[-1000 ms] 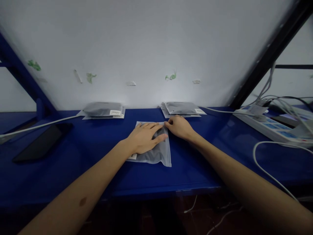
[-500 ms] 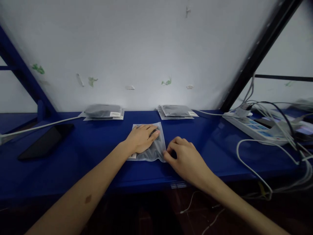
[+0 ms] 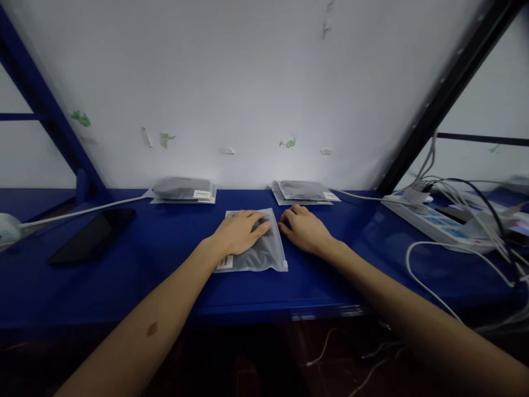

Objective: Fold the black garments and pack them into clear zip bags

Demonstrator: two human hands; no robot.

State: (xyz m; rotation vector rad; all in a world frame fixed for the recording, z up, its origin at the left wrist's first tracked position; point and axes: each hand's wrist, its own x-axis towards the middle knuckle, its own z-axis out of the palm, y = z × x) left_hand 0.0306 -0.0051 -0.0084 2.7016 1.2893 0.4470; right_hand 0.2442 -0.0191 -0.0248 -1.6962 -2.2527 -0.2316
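Note:
A frosted zip bag (image 3: 266, 256) lies on the blue table, with a dark item showing dimly through it. My left hand (image 3: 239, 231) rests flat on the bag, fingers stretched out, covering its left and middle part. A white label (image 3: 225, 262) shows at the bag's near left corner, and the zip's small slider (image 3: 285, 266) is at the near right corner. Just off the zip edge, on the right, my right hand (image 3: 305, 227) is lowered to the table with its fingers loosely bent and the thumb apart; nothing shows in it.
Two stacks of similar bags, a left stack (image 3: 182, 190) and a right stack (image 3: 303, 192), lie along the white wall. A black phone (image 3: 93, 234) is at the left. White cables and a power strip (image 3: 438, 223) occupy the right side.
My right hand has let go of the bag's near right corner and moved away along the zip edge, its fingers opening. My left hand stays on the bag. The view has shifted slightly.

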